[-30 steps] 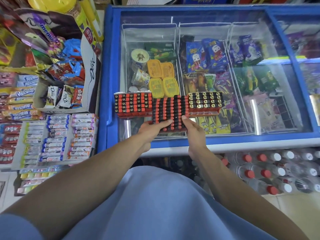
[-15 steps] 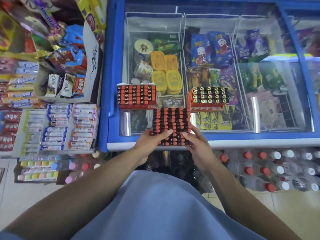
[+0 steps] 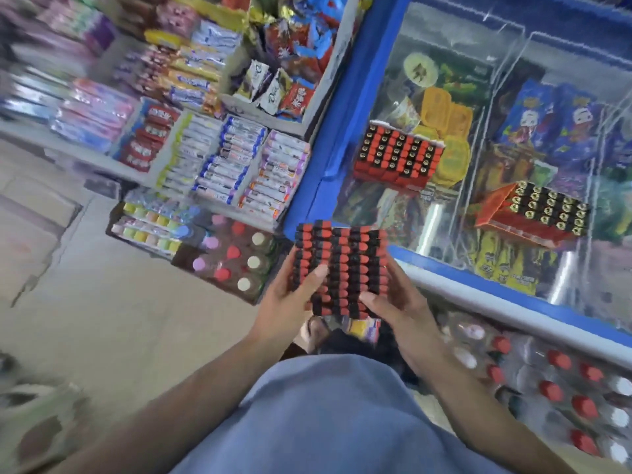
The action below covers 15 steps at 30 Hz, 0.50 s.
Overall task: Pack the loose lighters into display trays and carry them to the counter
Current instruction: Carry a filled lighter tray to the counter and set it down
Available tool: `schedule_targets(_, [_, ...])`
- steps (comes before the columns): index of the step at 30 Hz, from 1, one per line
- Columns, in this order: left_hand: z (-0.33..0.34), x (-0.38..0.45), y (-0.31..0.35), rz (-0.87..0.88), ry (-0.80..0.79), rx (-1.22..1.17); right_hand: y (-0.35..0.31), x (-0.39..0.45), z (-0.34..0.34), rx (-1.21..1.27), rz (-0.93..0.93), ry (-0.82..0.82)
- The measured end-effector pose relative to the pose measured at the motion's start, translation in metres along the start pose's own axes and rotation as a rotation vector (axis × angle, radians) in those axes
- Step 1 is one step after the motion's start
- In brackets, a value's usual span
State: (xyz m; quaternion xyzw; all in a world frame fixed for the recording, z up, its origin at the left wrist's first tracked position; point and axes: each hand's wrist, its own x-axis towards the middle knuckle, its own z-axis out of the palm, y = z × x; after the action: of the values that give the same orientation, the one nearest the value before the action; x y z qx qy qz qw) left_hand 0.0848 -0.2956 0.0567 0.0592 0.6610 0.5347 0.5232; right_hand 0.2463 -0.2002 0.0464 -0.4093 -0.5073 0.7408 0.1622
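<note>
A display tray packed with red and black lighters (image 3: 342, 265) is held off the freezer, over the floor, between both hands. My left hand (image 3: 290, 302) grips its left side with the thumb on top. My right hand (image 3: 396, 302) grips its right side in the same way. Two more full lighter trays stay on the freezer's glass lid: a red one (image 3: 396, 155) at the left and one with black-and-gold tops (image 3: 537, 213) to its right.
The blue chest freezer (image 3: 342, 131) with ice creams runs along the right. Shelves of candy and gum (image 3: 219, 159) stand at the left. Packs of bottles (image 3: 232, 258) sit on the floor ahead, more bottles (image 3: 561, 388) under the freezer's edge. Tiled floor (image 3: 102, 319) lies left.
Both hands have lifted the middle tray off the freezer lid and brought it left, away from the freezer. My view has swung left toward the shelves and floor.
</note>
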Motion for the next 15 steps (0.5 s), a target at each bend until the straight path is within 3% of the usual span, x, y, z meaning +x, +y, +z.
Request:
schedule_targets(4, [-0.063, -0.026, -0.025, 0.03, 0.123, -0.144, 0.018, 0.002, 0.06, -0.005, 0.056, -0.077])
schedule_targets(15, [-0.217, -0.113, -0.072, 0.183, 0.35, -0.175, 0.08, -0.039, 0.231, -0.056, 0.114, -0.186])
